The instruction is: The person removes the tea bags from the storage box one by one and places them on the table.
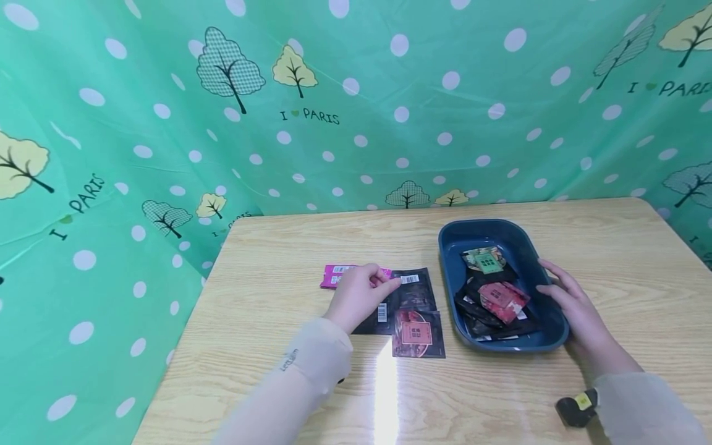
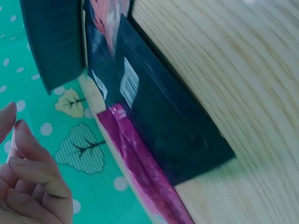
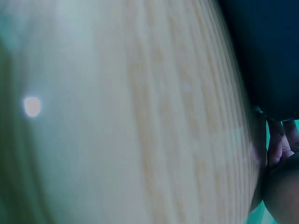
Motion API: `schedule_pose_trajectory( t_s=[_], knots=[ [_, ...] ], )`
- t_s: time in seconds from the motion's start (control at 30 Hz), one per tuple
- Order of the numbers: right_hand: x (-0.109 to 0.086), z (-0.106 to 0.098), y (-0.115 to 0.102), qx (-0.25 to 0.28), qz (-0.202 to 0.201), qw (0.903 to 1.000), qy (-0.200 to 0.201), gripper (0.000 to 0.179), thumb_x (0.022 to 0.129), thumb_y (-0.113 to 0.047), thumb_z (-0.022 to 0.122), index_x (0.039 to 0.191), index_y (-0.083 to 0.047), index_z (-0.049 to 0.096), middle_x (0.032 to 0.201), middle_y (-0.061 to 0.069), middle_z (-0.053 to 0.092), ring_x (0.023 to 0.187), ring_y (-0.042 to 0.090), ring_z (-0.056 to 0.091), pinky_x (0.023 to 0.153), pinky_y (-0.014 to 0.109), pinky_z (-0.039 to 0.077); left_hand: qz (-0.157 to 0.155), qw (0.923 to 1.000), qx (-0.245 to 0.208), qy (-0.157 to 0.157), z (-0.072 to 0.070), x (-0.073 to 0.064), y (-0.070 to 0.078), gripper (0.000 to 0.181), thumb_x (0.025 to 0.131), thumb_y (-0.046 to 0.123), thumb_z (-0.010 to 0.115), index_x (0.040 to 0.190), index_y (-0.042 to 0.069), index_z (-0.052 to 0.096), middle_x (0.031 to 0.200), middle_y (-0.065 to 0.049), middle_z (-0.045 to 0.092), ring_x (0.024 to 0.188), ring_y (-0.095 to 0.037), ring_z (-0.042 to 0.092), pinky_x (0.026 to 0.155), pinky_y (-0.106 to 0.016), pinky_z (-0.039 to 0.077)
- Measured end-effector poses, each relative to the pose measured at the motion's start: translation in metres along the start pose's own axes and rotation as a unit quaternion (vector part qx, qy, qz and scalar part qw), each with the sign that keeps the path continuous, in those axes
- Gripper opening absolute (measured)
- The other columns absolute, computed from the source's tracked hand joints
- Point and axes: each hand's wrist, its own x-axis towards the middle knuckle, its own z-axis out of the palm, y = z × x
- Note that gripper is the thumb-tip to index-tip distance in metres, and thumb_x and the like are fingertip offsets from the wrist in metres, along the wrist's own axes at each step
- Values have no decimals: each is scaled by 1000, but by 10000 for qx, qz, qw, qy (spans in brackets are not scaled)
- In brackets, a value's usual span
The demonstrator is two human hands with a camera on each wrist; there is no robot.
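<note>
My left hand (image 1: 361, 293) is over several flat sachets on the table, its fingers loosely bent. In the left wrist view, the thumb and index fingertip of that hand (image 2: 35, 186) stand slightly apart with nothing seen between them. Beneath it lie a pink stick packet (image 2: 140, 163), a black sachet with a barcode (image 2: 163, 116) and another dark sachet (image 1: 417, 293). A sachet with a pink label (image 1: 418, 334) lies nearer me. My right hand (image 1: 581, 315) holds the right wall of a dark blue bin (image 1: 453, 247), thumb tip over the rim.
Inside the bin lie a sachet with a green label (image 1: 488, 262), one with a red label (image 1: 503, 300) and dark ones under them. A black and yellow object (image 1: 577, 408) is by the right sleeve. Behind the wooden table (image 1: 267, 371) hangs a green dotted curtain (image 1: 356, 123).
</note>
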Motion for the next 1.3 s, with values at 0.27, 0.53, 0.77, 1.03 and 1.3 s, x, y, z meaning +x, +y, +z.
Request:
schedule_pose_trajectory(
  t_s=[0.27,0.53,0.77,1.03,1.3],
  knots=[
    [0,-1,0,-365,50,9993,0,56,104,-35,50,154,-40,27,137,-2,35,102,-4,49,79,13,51,159,9996,-88,-230,7,-4,11,25,92,44,68,86,19,64,74,5,60,67,-12,52,66,-27,45],
    [2,0,1,-710,149,9974,42,56,104,-40,48,154,-43,24,156,20,11,121,17,42,80,11,49,290,9991,18,-297,19,-6,23,24,91,43,69,83,20,65,71,8,59,63,-8,51,62,-22,43],
    [2,0,0,-662,140,9977,34,56,104,-39,48,154,-43,25,156,19,12,117,12,44,80,11,50,571,9973,103,-445,31,-12,31,21,93,42,67,84,24,65,75,10,60,70,-7,53,65,-22,45],
    [2,2,-1,-679,292,9972,105,57,103,-42,48,154,-44,23,160,20,7,134,35,31,79,10,48,1413,9858,855,-311,49,-19,37,19,95,42,64,93,24,70,87,16,64,89,-5,58,85,-21,49],
    [1,2,-1,-515,236,9983,100,57,103,-41,50,154,-43,25,158,20,10,116,10,45,80,12,50,1861,9740,1286,-152,66,-24,46,22,96,42,63,98,22,71,97,13,66,87,-5,49,76,-16,43]
  ],
)
